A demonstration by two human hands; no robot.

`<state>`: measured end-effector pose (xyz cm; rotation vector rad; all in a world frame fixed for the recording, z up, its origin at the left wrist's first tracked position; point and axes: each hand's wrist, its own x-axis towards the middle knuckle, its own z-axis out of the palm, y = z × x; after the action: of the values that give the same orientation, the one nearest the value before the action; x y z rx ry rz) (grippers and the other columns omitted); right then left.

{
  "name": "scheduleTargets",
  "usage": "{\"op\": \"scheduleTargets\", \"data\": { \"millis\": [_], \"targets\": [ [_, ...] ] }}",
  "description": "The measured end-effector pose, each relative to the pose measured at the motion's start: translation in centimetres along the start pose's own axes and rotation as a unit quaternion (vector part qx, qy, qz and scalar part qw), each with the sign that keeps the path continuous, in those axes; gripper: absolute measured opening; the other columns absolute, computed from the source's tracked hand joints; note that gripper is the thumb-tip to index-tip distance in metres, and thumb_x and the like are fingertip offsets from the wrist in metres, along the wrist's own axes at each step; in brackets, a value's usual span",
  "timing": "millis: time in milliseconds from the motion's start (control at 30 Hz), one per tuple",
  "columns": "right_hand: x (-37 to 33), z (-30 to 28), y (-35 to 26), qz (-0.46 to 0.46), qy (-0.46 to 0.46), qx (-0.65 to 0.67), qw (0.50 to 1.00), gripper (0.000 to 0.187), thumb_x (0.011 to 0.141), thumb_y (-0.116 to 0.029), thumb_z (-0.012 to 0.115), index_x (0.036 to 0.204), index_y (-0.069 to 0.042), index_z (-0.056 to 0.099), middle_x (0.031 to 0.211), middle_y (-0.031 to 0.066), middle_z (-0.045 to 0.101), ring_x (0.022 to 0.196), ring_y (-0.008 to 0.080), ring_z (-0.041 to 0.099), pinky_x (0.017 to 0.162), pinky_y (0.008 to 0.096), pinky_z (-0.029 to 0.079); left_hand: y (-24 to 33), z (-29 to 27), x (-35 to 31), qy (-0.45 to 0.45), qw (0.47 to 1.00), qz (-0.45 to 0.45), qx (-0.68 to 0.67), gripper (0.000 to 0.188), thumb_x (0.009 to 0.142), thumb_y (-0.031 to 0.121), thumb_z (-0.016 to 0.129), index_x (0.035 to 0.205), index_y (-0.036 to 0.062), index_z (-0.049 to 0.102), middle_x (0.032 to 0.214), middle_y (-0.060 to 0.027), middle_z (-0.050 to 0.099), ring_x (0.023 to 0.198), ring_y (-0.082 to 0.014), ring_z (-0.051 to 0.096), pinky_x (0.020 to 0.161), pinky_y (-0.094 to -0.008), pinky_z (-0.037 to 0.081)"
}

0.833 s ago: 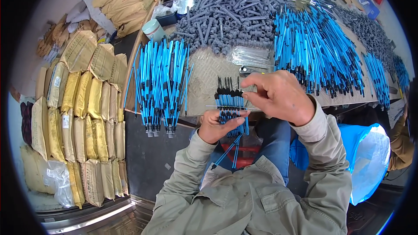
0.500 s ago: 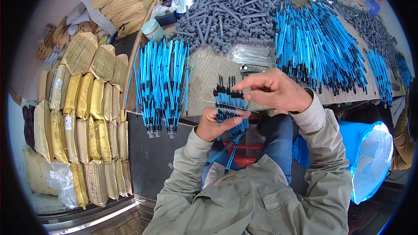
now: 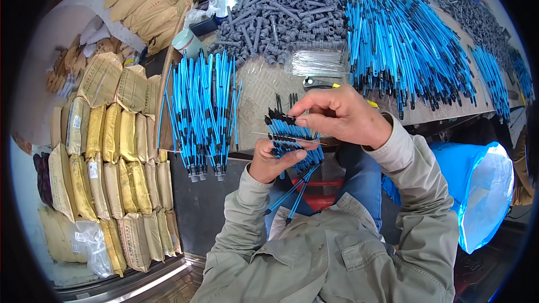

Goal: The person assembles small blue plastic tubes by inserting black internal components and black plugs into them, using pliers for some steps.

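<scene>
My left hand (image 3: 270,160) is closed round a bundle of thin blue rods with black ends (image 3: 279,128), held over my lap. A thin metal pin (image 3: 260,133) runs crosswise through or along the row of rods; which one I cannot tell. At the bundle's black upper ends, the thumb and forefinger of my right hand (image 3: 351,116) come together in a pinch. Whatever lies between those fingertips is too small to make out. Below the left hand a few blue rods (image 3: 297,193) hang down at a slant.
Many blue rods (image 3: 404,50) lie heaped at the table's right, with a smaller group (image 3: 202,101) at its left edge. Grey plastic tubes (image 3: 286,8) are piled behind a clear box of metal pins (image 3: 317,63). Paper sacks (image 3: 101,129) stack at left; a blue bag (image 3: 471,185) stands right.
My right thumb and forefinger have closed together at the black ends of the rods. Both hands and the bundle sit slightly further left in view, and the whole view has shifted a little.
</scene>
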<state>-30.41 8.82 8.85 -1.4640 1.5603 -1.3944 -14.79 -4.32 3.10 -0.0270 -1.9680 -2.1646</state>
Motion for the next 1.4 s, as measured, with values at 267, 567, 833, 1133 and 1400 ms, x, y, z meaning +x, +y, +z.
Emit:
{"op": "scheduleTargets", "data": {
  "millis": [267,567,833,1133,1400],
  "targets": [
    [-0.3,0.9,-0.8,0.007,0.029,-0.015,0.999,0.022,0.084,-0.008,0.061,0.106,-0.004,0.059,0.057,-0.0019,0.05,0.051,0.0017,0.042,0.046,0.021,0.032,0.1,0.1,-0.2,0.005,1.0,0.005,0.005,0.022,0.08,0.0,0.064,0.102,-0.0049,0.063,0.096,-0.0136,0.067,0.091,-0.018,0.063,0.083,-0.0311,0.049],
    [0.3,0.7,-1.3,0.02,0.015,-0.054,0.998,0.019,0.083,-0.011,0.063,0.1,-0.006,0.059,0.054,-0.001,0.049,0.048,0.0039,0.043,0.044,0.0237,0.031,0.2,0.2,-0.3,0.007,1.0,0.015,-0.008,0.022,0.08,-0.002,0.063,0.102,-0.0047,0.063,0.098,-0.014,0.066,0.093,-0.019,0.062,0.084,-0.0321,0.049],
    [1.0,-0.3,-2.2,0.015,-0.038,-0.101,0.994,0.015,0.081,-0.011,0.064,0.095,-0.006,0.06,0.052,0.0024,0.05,0.044,0.0065,0.044,0.042,0.0262,0.03,0.0,0.3,-0.3,0.01,1.0,0.015,-0.008,0.021,0.081,-0.003,0.063,0.102,-0.005,0.063,0.099,-0.0142,0.066,0.094,-0.0199,0.062,0.085,-0.0329,0.049],
    [1.1,0.3,-2.2,-0.012,-0.003,-0.093,0.996,0.012,0.08,-0.012,0.063,0.089,-0.006,0.06,0.051,0.0043,0.051,0.041,0.0109,0.045,0.041,0.0282,0.031,0.1,0.2,-0.5,0.013,1.0,0.0,-0.005,0.022,0.081,-0.003,0.063,0.102,-0.0052,0.063,0.099,-0.0137,0.066,0.094,-0.0195,0.062,0.085,-0.0319,0.048],
    [1.1,0.6,-2.2,-0.031,0.01,-0.162,0.986,0.013,0.079,-0.011,0.064,0.09,-0.005,0.06,0.051,0.0041,0.053,0.042,0.0101,0.047,0.041,0.0273,0.032,-0.3,0.1,-0.9,0.024,0.999,0.001,-0.044,0.021,0.081,-0.001,0.063,0.102,-0.005,0.063,0.099,-0.0136,0.066,0.094,-0.019,0.062,0.087,-0.0305,0.047]
  ]
}}
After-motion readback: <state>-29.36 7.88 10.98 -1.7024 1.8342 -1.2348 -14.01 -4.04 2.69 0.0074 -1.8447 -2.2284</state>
